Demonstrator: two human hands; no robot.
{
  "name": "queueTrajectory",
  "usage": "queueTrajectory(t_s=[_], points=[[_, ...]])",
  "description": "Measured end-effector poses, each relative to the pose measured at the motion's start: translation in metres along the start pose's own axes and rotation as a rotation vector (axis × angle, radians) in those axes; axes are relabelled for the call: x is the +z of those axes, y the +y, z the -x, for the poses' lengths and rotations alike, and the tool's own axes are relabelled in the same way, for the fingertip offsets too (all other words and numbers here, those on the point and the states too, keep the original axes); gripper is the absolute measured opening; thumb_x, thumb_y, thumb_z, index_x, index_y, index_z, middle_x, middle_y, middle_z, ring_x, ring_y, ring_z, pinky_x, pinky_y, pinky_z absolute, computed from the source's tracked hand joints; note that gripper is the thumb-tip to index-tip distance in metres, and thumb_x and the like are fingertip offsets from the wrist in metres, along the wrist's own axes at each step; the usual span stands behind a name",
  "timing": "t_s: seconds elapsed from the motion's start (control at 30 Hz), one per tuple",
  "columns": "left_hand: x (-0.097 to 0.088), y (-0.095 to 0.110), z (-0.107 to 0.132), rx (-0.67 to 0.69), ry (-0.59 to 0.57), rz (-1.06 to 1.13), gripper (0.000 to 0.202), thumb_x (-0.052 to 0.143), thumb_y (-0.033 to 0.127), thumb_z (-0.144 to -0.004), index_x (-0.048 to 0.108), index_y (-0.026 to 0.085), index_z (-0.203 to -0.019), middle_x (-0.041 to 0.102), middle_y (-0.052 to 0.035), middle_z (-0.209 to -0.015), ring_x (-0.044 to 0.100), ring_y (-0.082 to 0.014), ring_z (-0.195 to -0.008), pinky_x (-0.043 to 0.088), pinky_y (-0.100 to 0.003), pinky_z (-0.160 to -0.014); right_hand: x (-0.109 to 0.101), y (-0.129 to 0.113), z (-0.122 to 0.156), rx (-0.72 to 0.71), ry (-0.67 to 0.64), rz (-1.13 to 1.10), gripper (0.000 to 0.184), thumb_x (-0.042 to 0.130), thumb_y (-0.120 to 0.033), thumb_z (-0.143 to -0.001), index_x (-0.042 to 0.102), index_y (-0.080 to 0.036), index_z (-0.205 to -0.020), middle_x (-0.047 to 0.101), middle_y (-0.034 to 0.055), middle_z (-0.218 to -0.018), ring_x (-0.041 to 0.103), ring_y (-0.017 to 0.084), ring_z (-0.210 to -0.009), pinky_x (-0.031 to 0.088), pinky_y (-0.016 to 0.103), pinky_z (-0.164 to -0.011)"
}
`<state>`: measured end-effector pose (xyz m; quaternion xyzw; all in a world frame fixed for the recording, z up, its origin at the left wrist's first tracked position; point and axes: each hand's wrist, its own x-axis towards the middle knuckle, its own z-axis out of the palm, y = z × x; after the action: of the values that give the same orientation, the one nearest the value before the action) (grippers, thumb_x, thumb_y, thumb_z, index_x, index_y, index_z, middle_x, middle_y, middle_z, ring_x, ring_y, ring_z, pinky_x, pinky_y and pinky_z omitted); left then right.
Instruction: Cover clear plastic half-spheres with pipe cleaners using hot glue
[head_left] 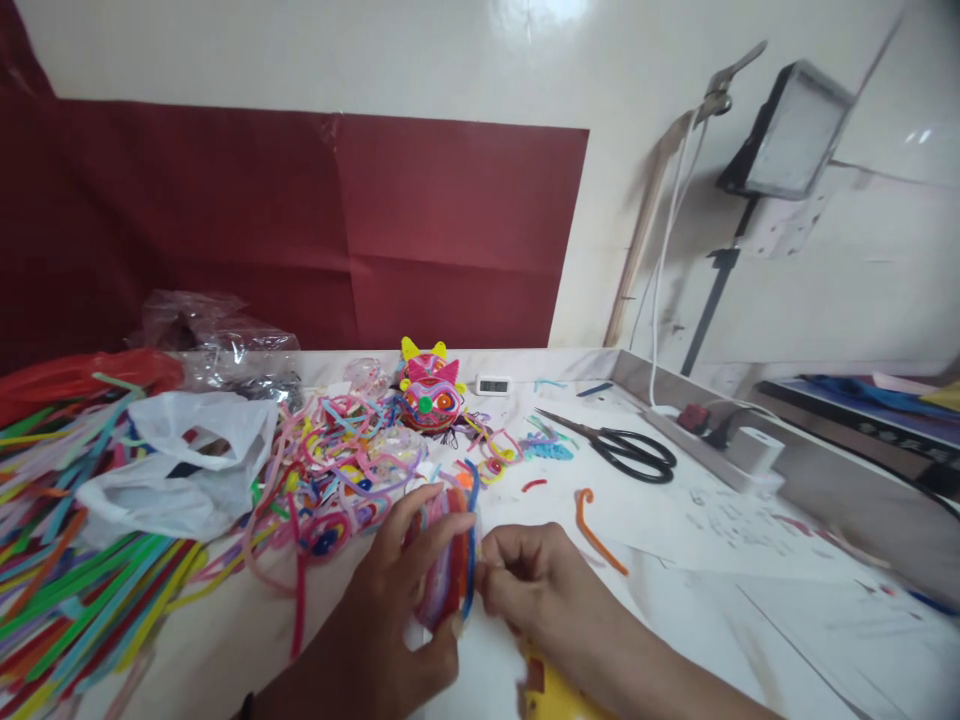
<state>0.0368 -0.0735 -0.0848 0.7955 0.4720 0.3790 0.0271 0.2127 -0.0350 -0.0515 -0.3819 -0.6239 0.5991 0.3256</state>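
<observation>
My left hand (405,600) is wrapped round a rounded piece covered with pipe cleaners (448,570) in pink, purple, red and orange. Along its right side runs a blue pipe cleaner (471,560), its top end sticking up free. My right hand (525,580) is beside that blue strip, thumb and forefinger pinched together; what lies between them, if anything, is hidden. Below my right wrist, partly covered, a yellow tool (559,690) lies on the table. A bent orange pipe cleaner (600,535) rests to the right of my hands.
Black-handled scissors (622,448) lie behind my right hand. Two finished-looking pipe-cleaner animal heads (431,395) stand at the back near a small digital display (493,385). Loose pipe cleaners (112,600) and a white plastic bag (180,460) crowd the left. A power strip (750,460) lines the right edge.
</observation>
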Motion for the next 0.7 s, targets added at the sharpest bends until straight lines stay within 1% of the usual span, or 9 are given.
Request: queueTrajectory(t_s=[0.1,0.2,0.33,0.43,0.57,0.7], points=[[-0.0005,-0.0002,0.0003,-0.019,-0.010,-0.018,0.082,0.052,0.001,-0.065,0.038,0.036,-0.138,0.030,-0.0062,-0.150,0.036,-0.0318,-0.140,0.042,-0.045,-0.110,-0.0012,0.0003,0.0003,0.013,0.002,0.007,0.010,0.047,-0.027,-0.057,0.052,-0.020,-0.053,0.042,-0.0081,-0.043,0.030,0.005,-0.039,0.020,0.022,-0.041],[-0.0018,0.0003,0.0010,-0.024,-0.017,-0.028,0.080,0.053,0.003,-0.067,0.038,0.037,-0.138,0.029,-0.0056,-0.151,0.036,-0.0317,-0.140,0.042,-0.044,-0.110,-0.0023,0.0001,0.0007,0.010,0.003,0.003,0.014,0.050,-0.030,-0.060,0.054,-0.019,-0.054,0.044,-0.0077,-0.043,0.031,0.005,-0.039,0.021,0.022,-0.042],[-0.0018,0.0021,0.0020,-0.017,-0.037,-0.014,0.079,0.052,0.003,-0.068,0.037,0.037,-0.138,0.027,-0.0053,-0.151,0.035,-0.0317,-0.140,0.041,-0.045,-0.110,-0.0025,0.0003,0.0005,-0.012,0.011,-0.026,0.012,0.050,-0.028,-0.059,0.050,-0.020,-0.050,0.043,-0.0082,-0.042,0.030,0.005,-0.040,0.022,0.021,-0.043],[0.0004,0.0039,0.0021,-0.017,-0.023,-0.014,0.078,0.052,0.003,-0.067,0.038,0.037,-0.137,0.027,-0.0054,-0.151,0.036,-0.0319,-0.140,0.042,-0.045,-0.110,-0.0021,0.0005,0.0006,-0.008,0.017,-0.027,0.011,0.050,-0.026,-0.058,0.048,-0.020,-0.050,0.042,-0.0088,-0.041,0.029,0.005,-0.040,0.021,0.021,-0.042],[0.0027,0.0054,0.0023,-0.025,0.023,-0.010,0.077,0.051,0.002,-0.066,0.041,0.036,-0.135,0.029,-0.0061,-0.149,0.037,-0.0326,-0.138,0.043,-0.047,-0.108,-0.0022,0.0009,0.0018,-0.004,0.012,-0.030,0.017,0.054,-0.031,-0.064,0.048,-0.020,-0.051,0.042,-0.0088,-0.042,0.030,0.005,-0.039,0.021,0.021,-0.041],[0.0019,0.0054,0.0029,-0.022,-0.002,-0.004,0.079,0.053,0.003,-0.065,0.041,0.036,-0.136,0.029,-0.0060,-0.150,0.035,-0.0331,-0.139,0.043,-0.047,-0.109,-0.0018,0.0014,0.0028,0.026,0.015,-0.044,0.018,0.057,-0.033,-0.064,0.050,-0.020,-0.053,0.042,-0.0089,-0.042,0.030,0.005,-0.038,0.021,0.021,-0.040]])
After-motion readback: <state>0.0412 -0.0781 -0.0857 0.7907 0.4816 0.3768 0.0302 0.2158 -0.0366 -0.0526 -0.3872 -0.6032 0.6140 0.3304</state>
